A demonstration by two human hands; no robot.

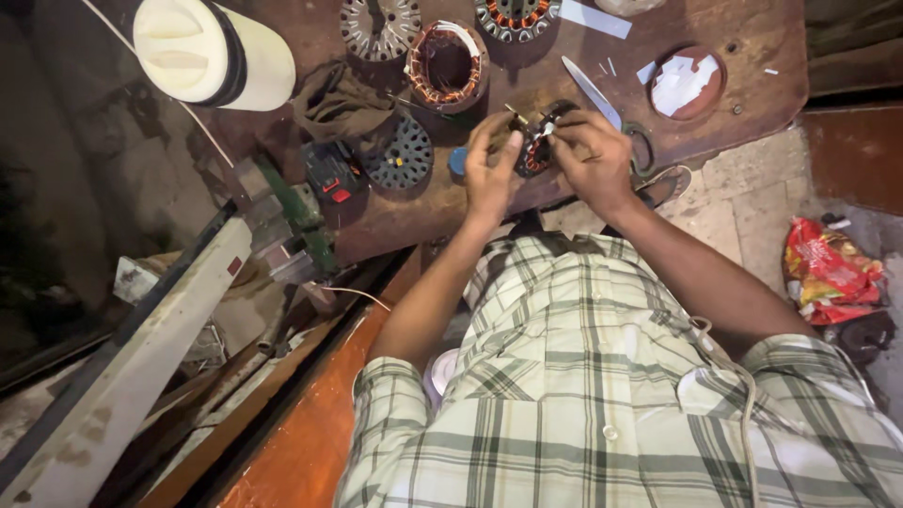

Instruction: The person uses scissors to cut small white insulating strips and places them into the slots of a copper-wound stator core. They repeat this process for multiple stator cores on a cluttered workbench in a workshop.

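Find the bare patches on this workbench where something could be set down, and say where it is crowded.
Bare wood lies between the scissors and the round lid, and at the far right corner of the workbench. It is crowded around the wound stator, the cloth, and where the left hand and right hand hold a small stator.

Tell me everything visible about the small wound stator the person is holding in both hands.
The stator is a small ring of dark metal with copper-coloured wire wound round its teeth. It is held just above the brown workbench, tilted toward the person. The left hand steadies its left edge with fingertips; the right hand covers its right side, pinching something pale at its top. Much of it is hidden by fingers, so its full shape cannot be told.
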